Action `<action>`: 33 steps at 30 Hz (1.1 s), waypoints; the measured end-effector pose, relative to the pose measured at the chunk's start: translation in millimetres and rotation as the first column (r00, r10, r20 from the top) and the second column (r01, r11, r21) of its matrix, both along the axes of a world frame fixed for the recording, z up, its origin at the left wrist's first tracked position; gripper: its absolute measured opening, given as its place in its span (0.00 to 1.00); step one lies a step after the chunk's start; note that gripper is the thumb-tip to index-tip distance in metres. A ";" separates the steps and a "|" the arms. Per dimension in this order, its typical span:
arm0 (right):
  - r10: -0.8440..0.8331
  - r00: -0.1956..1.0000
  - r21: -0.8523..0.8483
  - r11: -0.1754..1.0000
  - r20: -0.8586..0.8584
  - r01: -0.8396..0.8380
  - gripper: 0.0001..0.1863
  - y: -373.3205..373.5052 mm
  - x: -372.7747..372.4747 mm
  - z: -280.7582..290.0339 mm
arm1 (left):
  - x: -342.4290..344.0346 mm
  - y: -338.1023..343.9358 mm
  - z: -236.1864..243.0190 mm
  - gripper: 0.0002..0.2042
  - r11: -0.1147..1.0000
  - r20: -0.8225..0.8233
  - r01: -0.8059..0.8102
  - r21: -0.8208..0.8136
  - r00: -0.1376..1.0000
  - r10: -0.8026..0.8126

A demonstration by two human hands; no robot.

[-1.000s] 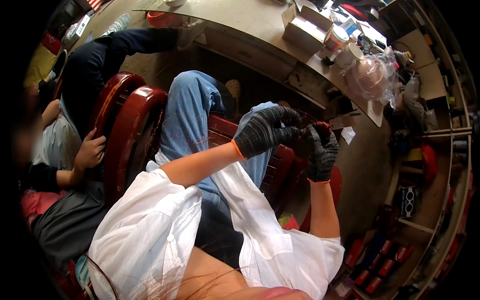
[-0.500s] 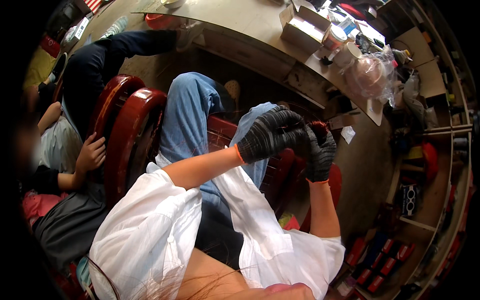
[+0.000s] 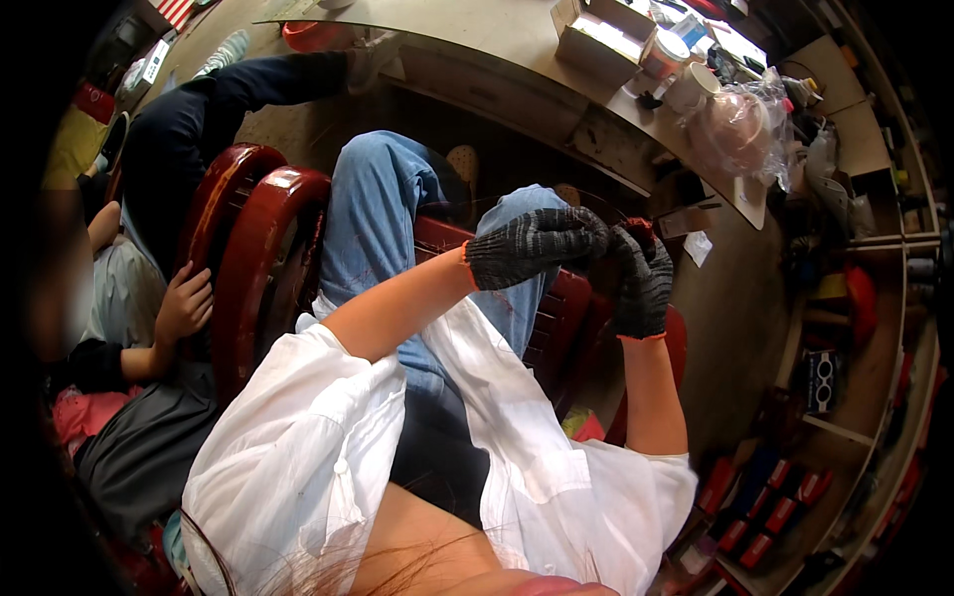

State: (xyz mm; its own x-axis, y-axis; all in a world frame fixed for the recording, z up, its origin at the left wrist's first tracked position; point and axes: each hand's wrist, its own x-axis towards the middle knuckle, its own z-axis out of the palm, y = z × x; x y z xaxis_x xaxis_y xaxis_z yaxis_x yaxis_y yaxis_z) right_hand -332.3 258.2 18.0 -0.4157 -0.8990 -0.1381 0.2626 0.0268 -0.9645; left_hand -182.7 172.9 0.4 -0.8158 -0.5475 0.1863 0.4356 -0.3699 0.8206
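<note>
Reaching across my body, my left forearm (image 3: 397, 306) slants up and to the right from a rolled white sleeve, while my right forearm (image 3: 654, 392) rises nearly straight, the two drawing together in front of my right knee (image 3: 532, 204). Both hands wear dark grey striped knit gloves with orange cuffs. My left hand (image 3: 537, 243) lies nearly level, back upward, fingers bent toward the right one; I cannot tell whether the fingertips are pinched tight or slightly parted, because the knuckles cover them. My right hand (image 3: 643, 288) stands upright, fingers curled around a reddish bundle (image 3: 639, 230) that pokes out at the top, close beside the left fingertips. It may be fine wire, but dark glove and shadow blur together there. Most of the bundle is hidden in the grip. Beneath my arms, the blue jeans (image 3: 370, 214) partly cover the red slatted seat (image 3: 556, 323). Under the table (image 3: 467, 35), a pale clog (image 3: 462, 164) is half lost in the dark. A co-worker's hand (image 3: 183, 303) rests by the glossy red armrest (image 3: 266, 263); the dark lens rim cuts that person off.
</note>
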 end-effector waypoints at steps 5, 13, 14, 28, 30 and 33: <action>-0.039 0.998 -0.028 0.999 -0.056 0.037 0.05 0.4 -2.0 -3.8 | 1.1 -2.2 -1.6 0.10 0.997 0.038 -0.015 0.082 0.999 0.012; -0.036 0.994 -0.062 0.997 0.106 0.042 0.06 1.5 2.8 8.3 | 6.5 -4.4 -4.1 0.12 0.962 -0.332 0.172 0.212 0.939 -0.095; -0.037 0.990 -0.065 0.997 0.135 0.046 0.06 1.0 2.3 9.9 | 8.1 -6.2 0.8 0.12 0.902 -0.454 0.291 0.320 0.882 -0.123; -0.251 0.724 -0.280 0.956 -0.643 0.083 0.09 4.7 14.1 5.1 | 3.0 3.8 13.6 0.10 0.972 0.394 -0.211 0.105 0.906 0.154; -0.356 0.448 -0.355 0.930 -0.820 0.089 0.11 5.2 6.0 -6.8 | 4.3 2.3 11.1 0.09 0.978 0.427 -0.184 0.095 0.895 0.127; -0.418 0.249 -0.407 0.908 -0.874 0.095 0.13 5.5 -0.9 -14.3 | 1.4 3.8 12.6 0.08 0.969 0.436 -0.221 0.108 0.887 0.153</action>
